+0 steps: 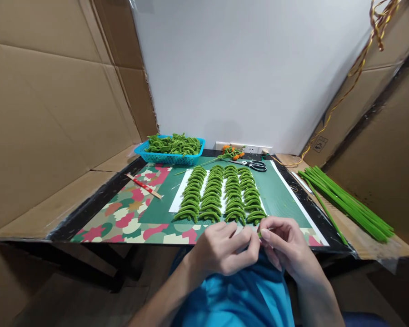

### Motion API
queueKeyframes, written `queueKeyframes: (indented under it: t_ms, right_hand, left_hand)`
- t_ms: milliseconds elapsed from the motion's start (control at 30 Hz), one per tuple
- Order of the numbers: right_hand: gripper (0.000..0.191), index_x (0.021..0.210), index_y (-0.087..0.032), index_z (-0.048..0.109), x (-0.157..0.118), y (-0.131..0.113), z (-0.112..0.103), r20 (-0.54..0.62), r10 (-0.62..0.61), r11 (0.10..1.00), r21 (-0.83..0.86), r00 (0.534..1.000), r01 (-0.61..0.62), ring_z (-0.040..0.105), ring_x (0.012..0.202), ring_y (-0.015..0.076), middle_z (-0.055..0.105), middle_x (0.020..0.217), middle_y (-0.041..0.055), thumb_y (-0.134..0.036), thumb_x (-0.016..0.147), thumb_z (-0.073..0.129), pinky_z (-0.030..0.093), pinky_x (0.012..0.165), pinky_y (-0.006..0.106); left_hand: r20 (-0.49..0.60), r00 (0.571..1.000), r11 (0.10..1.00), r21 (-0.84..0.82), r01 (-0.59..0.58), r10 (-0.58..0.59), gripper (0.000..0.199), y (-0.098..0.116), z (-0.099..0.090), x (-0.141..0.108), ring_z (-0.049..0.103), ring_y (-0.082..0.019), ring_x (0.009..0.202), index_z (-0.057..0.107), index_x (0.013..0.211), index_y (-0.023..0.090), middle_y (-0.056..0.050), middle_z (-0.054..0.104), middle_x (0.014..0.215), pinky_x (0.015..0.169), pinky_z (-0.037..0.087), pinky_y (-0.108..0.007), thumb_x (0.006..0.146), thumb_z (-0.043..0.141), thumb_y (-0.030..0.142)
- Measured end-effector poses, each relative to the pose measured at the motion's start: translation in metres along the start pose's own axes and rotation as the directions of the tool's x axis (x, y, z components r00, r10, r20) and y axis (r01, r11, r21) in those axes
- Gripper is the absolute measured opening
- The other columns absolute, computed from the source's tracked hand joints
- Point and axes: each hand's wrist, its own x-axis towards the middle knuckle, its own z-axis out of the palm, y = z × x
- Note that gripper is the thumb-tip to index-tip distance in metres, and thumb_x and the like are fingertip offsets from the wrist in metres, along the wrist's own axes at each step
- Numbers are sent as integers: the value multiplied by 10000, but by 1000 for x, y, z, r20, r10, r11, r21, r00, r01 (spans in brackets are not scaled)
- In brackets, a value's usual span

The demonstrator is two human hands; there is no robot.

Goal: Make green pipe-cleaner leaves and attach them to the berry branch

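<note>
Close to my lap, just off the table's front edge, both hands meet at a small bit of green chenille stem (pixel 259 234). My right hand (pixel 288 243) pinches it between thumb and forefinger. My left hand (pixel 226 249) is closed, its fingertips against the same piece; most of the piece is hidden by fingers. Just beyond my hands, curved green chenille pieces (pixel 210 200) lie in several columns on white paper (pixel 176 204). A blue basket (pixel 146 156) at the back left is heaped with similar green pieces (pixel 175 144).
Black-handled scissors (pixel 257 166) and an orange-and-green fuzzy bunch (pixel 235 152) lie at the back. Wrapped chopsticks (pixel 143 186) rest on the left of the patterned mat (pixel 112 222). Long green chenille stems (pixel 347 202) lie at right. Cardboard walls (pixel 54 91) flank the table; yellow wire (pixel 344 95) hangs right.
</note>
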Motion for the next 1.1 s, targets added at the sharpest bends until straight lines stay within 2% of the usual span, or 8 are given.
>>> queueKeyframes:
  t_ms: [100, 267, 367, 567, 800, 933, 1033, 1100]
  right_hand:
    - [169, 906, -188, 708, 1, -8, 6, -70, -195, 956, -235, 978, 174, 548, 468, 95, 612, 654, -21, -313, 1020, 697, 432, 432, 200]
    - [188, 1040, -225, 792, 2, -11, 9, 69, -654, 534, -664, 753, 524, 733, 773, 178, 759, 914, 65, -92, 985, 671, 605, 687, 279]
    - [293, 1142, -252, 802, 1, -1, 7, 118, -704, 419, -727, 701, 543, 748, 778, 181, 768, 953, 75, -51, 979, 664, 608, 673, 280]
    - [321, 1181, -235, 760, 3, 14, 9, 178, -723, 346, -743, 667, 573, 743, 779, 179, 765, 959, 75, -16, 969, 659, 572, 637, 267]
    - [213, 1132, -211, 706, 7, 18, 19, 107, -628, 532, -665, 771, 525, 683, 767, 158, 724, 954, 69, -66, 1013, 604, 549, 645, 252]
    - [123, 976, -196, 693, 9, 22, 31, -98, -462, 796, -485, 882, 363, 596, 661, 126, 635, 823, 30, -232, 1055, 607, 476, 565, 224]
    - [257, 921, -185, 656, 13, 21, 35, -136, -140, 989, -56, 981, 134, 449, 460, 70, 533, 621, -47, -422, 1013, 699, 338, 422, 182]
    - [351, 900, -184, 631, 15, 18, 36, -48, 71, 969, 242, 996, -57, 323, 369, 35, 479, 562, -85, -500, 938, 778, 221, 347, 164]
  left_hand:
    - [-82, 993, 995, -61, 82, -87, 175, 1, -6, -2, 704, -196, 804, 781, 1068, 260, -98, 777, 989, 688, 496, -282, 1029, 612, 279]
    - [9, 863, 710, -565, 420, -504, 434, 13, -7, 0, 551, -118, 594, 686, 910, 182, -34, 653, 801, 559, 415, -236, 1101, 460, 499]
    - [150, 805, 515, -699, 497, -574, 468, 18, -4, 1, 470, -79, 506, 631, 840, 176, 11, 580, 704, 476, 332, -204, 1075, 506, 560]
    - [184, 776, 450, -725, 522, -604, 342, 20, 1, -2, 409, -67, 442, 597, 915, 202, 88, 429, 579, 420, 289, -179, 989, 687, 524]
    - [137, 777, 473, -724, 502, -615, 281, 18, 2, -1, 400, -64, 431, 592, 1025, 220, 89, 474, 589, 458, 323, -190, 1030, 639, 497]
    - [1, 826, 705, -521, 481, -563, 184, 18, 2, -2, 477, -96, 504, 593, 1030, 230, 57, 540, 648, 510, 383, -210, 1077, 574, 407]
    - [-196, 952, 972, -51, 230, -235, 137, 15, 0, -2, 567, -118, 584, 608, 994, 221, 12, 636, 751, 568, 412, -237, 1084, 508, 199]
    - [-244, 966, 962, 273, -18, 87, 204, 11, -1, -1, 596, -132, 614, 630, 1029, 201, -16, 700, 813, 591, 413, -261, 1050, 470, 77]
